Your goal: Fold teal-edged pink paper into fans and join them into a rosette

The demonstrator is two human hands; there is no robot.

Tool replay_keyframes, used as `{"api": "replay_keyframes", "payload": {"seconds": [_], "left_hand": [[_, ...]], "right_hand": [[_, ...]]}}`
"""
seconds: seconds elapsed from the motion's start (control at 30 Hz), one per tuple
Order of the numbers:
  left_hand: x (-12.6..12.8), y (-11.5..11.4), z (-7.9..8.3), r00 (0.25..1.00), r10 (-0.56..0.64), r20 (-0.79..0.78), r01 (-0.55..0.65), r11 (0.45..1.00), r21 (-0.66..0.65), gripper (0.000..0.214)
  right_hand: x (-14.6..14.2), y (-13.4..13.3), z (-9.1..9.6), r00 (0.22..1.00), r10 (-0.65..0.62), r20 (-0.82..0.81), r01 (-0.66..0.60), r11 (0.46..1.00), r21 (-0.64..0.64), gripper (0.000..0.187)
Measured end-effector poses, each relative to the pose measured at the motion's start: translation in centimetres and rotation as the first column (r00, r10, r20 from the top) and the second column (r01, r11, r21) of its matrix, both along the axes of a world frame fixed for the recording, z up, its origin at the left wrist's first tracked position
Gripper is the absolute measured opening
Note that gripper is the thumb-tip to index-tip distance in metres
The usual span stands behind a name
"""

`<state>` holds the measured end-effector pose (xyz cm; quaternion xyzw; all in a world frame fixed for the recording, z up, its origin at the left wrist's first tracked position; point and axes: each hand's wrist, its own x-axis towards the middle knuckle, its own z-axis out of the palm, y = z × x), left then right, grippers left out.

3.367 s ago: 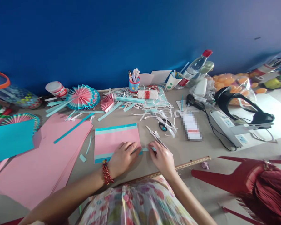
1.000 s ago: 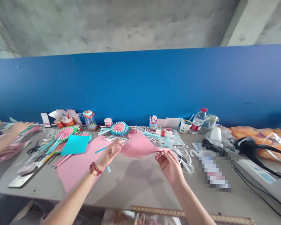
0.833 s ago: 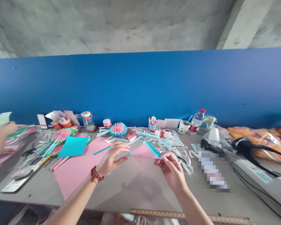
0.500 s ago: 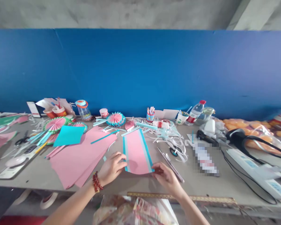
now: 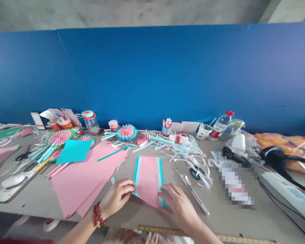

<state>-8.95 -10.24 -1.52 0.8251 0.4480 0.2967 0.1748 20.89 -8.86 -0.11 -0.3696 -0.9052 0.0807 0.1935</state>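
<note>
A pink sheet of paper [image 5: 148, 173] with light-blue and teal strips down both long sides lies in front of me on the grey table, its near edge tilted and slightly curved. My left hand [image 5: 118, 198] pinches the near left corner, fingers closed. At the near right corner my right hand [image 5: 178, 205] has its fingers bent over the striped edge, and the thumb is under or behind the paper. To the right of the sheet lies a slim pen-like craft knife [image 5: 191, 191]. Large pink sheets [image 5: 83, 179] are spread out at the left, with a teal square [image 5: 73, 151] on top.
Scissors [image 5: 195, 173] lie among white paper scraps [image 5: 190, 152]. Pleated paper rosettes [image 5: 126, 132], a pencil cup [image 5: 166, 129] and a bottle [image 5: 220, 125] stand along the blue wall [image 5: 152, 78]. A power strip [image 5: 286, 191] with black cables is at the right.
The view has tilted and shifted a little. The pink sheet's near edge has gone from level to slanting, its right corner lower. My right hand's fingers have come further over the paper.
</note>
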Motion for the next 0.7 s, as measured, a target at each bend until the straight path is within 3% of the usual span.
{"api": "replay_keyframes", "payload": {"seconds": [0.1,0.2,0.33,0.43,0.57,0.7], "left_hand": [[0.4,0.7,0.1,0.995,0.056,0.086,-0.054,0.998,-0.028,0.029],[0.6,1.5,0.3,0.99,0.083,0.117,-0.079,0.996,-0.031,0.028],[0.8,1.3,0.9,1.0,0.031,-0.002,-0.031,1.0,0.003,0.031],[1.2,0.3,1.7,0.987,0.041,-0.154,-0.032,0.998,0.062,0.032],[1.9,-0.5,2.0,0.958,-0.053,-0.28,0.074,0.995,0.066,0.007],[2.1,-0.8,1.6,0.955,-0.051,-0.292,0.071,0.996,0.058,0.016]], "right_hand": [[-0.2,0.2,-0.1,0.997,0.057,-0.042,-0.056,0.998,0.026,0.023],[-0.6,0.3,0.1,0.994,0.101,-0.046,-0.098,0.992,0.079,0.015],[-0.5,0.4,0.2,0.997,0.071,-0.019,-0.067,0.986,0.155,0.028],[-0.1,0.3,0.1,0.997,0.075,-0.015,-0.072,0.989,0.129,0.028],[0.4,0.1,-0.1,0.993,0.113,-0.038,-0.111,0.993,0.037,0.023],[0.8,0.0,-0.4,0.992,0.097,-0.079,-0.101,0.994,-0.045,0.019]]}}
